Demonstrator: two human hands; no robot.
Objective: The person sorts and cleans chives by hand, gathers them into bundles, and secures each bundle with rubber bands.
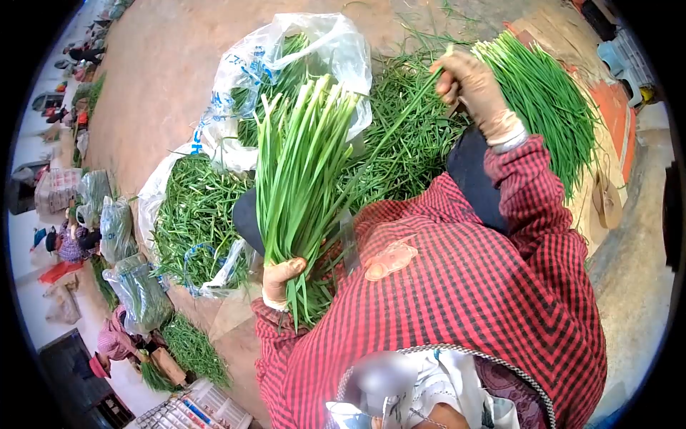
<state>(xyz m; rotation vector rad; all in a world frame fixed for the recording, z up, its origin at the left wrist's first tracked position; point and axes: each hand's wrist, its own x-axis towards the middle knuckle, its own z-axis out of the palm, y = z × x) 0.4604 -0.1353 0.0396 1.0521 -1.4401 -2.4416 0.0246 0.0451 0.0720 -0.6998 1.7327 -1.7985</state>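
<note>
My left hand (283, 279) is wrapped round the lower, leafy part of a thick bunch of chives (304, 164), pale stem ends pointing up. A glove covers my right hand (471, 86), raised at the upper right and pinching a thin chive stalk (413, 106) near its end. The stalk slants down from those fingers towards the bunch. Loose chive scraps (400, 154) lie in a heap between both hands. Beyond my right hand rests a large pile of chives (550, 107), its pale ends together at the top.
A clear plastic bag (343, 46) holding greens stands behind the bunch. Another open bag (148, 193) of cut greens sits to the left. Farther left are several packed bags (139, 293), a crate (207, 407) and other people (114, 336). A sandal-like object (607, 200) lies at the right.
</note>
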